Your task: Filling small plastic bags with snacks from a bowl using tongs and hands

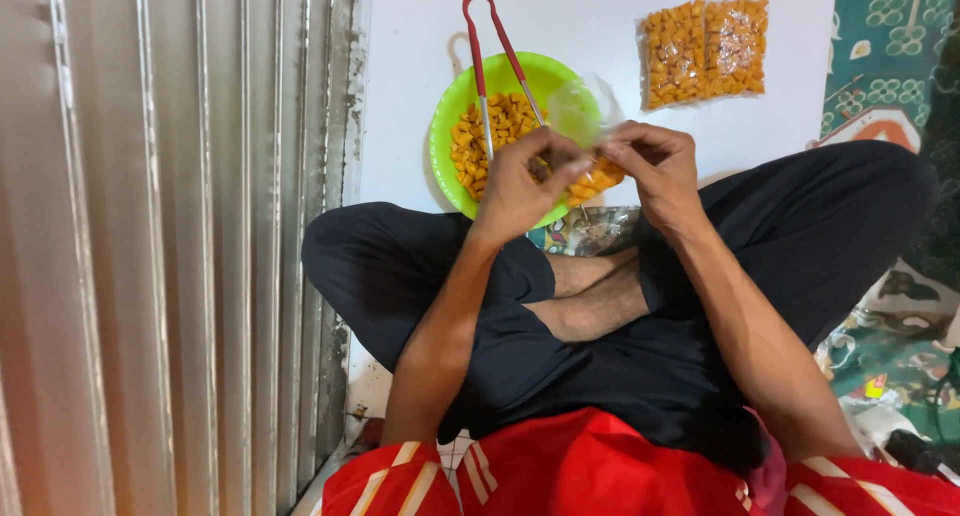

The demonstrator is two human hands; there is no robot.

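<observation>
Currently both hands raised over green bowl [452, 126]: left hand [520, 181] and right hand [655, 166] pinch a small clear bag [585, 111] of orange snacks between fingertips. Bag mouth hidden behind fingers.

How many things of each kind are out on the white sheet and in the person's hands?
Green bowl of orange snacks: 1
Red-handled tongs: 1
Sealed packs of snacks: 2
Small clear bag, held by left hand and right hand: 1
Total: 5
</observation>
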